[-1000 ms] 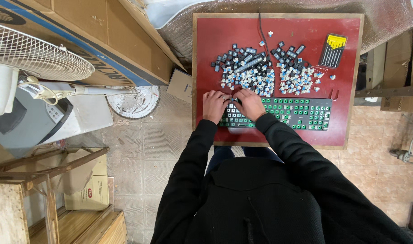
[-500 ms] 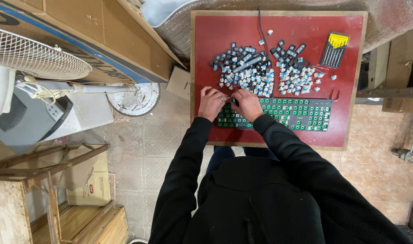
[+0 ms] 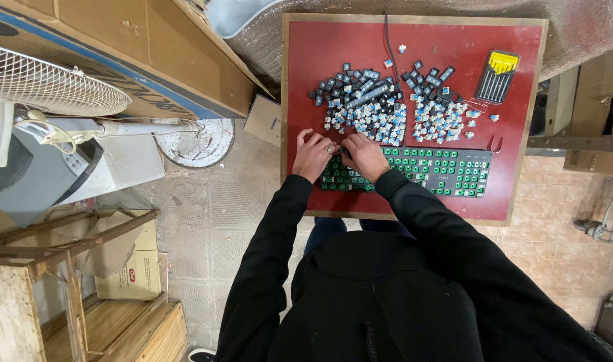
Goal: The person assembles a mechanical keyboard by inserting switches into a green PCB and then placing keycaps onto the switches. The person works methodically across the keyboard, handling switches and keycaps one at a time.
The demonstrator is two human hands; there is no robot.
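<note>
Seen from above, a person in black sleeves bends over a red desk, both hands at the left end of a stripped keyboard. The keyboard lies along the desk's near edge, its long axis running left to right, its bare green plate facing up and its cable end hidden from view.

The left hand rests on that left end with fingers curled. The right hand sits just beside it, fingertips pinched together over one spot on the plate. Whether either hand has hold of a small part cannot be told; the fingers cover it.

The work looks like pulling or seating switches one by one at the left end. The next move would seem to call for a straight pull or push on one switch while the other hand steadies the board.

Beyond the hands lies a heap of dark keycaps and, to its right, a heap of pale switches. A black case of small screwdrivers lies near the far right corner, and a dark cable runs to the far edge.
</note>
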